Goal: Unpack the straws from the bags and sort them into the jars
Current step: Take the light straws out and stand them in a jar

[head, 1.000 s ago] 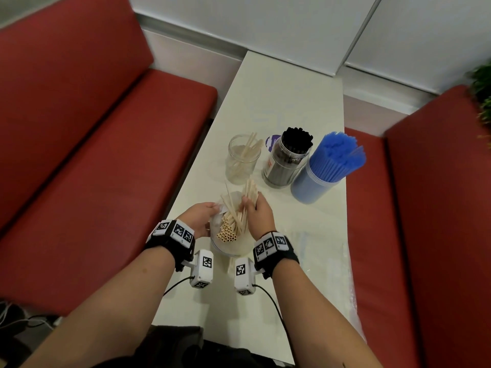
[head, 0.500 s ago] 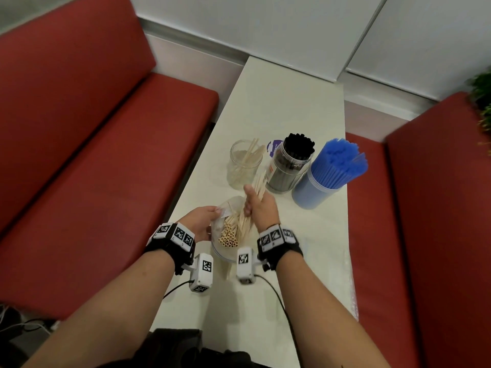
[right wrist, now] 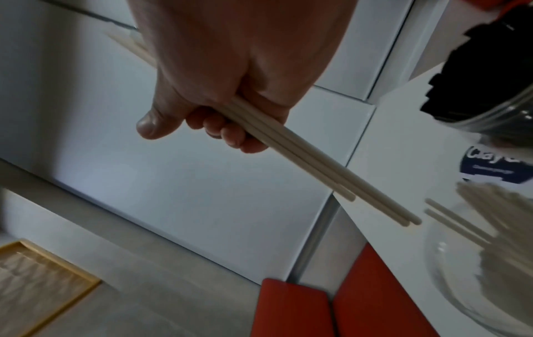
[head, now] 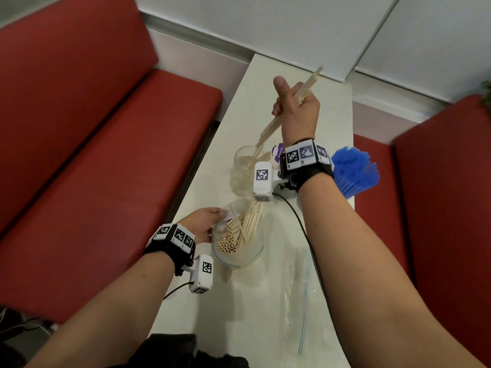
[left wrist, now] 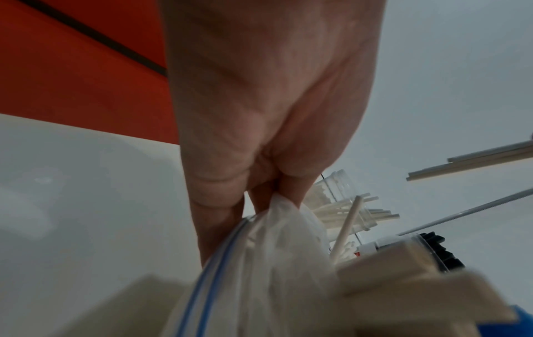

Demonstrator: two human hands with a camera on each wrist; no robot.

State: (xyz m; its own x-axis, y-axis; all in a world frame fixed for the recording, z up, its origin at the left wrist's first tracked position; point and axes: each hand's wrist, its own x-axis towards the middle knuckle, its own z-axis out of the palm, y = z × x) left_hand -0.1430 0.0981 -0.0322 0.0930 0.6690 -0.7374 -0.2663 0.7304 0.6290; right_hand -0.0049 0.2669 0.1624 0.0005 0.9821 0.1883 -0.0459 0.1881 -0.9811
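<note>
Right hand (head: pixel 296 112), upper centre, grips beige straws (head: pixel 273 126) slanting through its curled fingers (thumb up); left hand (head: pixel 203 224) pinches the bag (head: pixel 239 258) rim, lower centre.

The right hand (head: pixel 296 112) lifted a few beige straws (head: pixel 273 123) out of the bag (head: pixel 239 257) and rose toward twelve o'clock above the clear jar (head: pixel 243 168).

A: Far end of the table (head: pixel 297 75) was bare, lots of hand room there.

B: Yep, but the clear jar (head: pixel 243 168), black straws (right wrist: pixel 473 75) and blue straws (head: pixel 354 170) crowded the middle, and the bag (head: pixel 239 251) blocked the near side.
</note>
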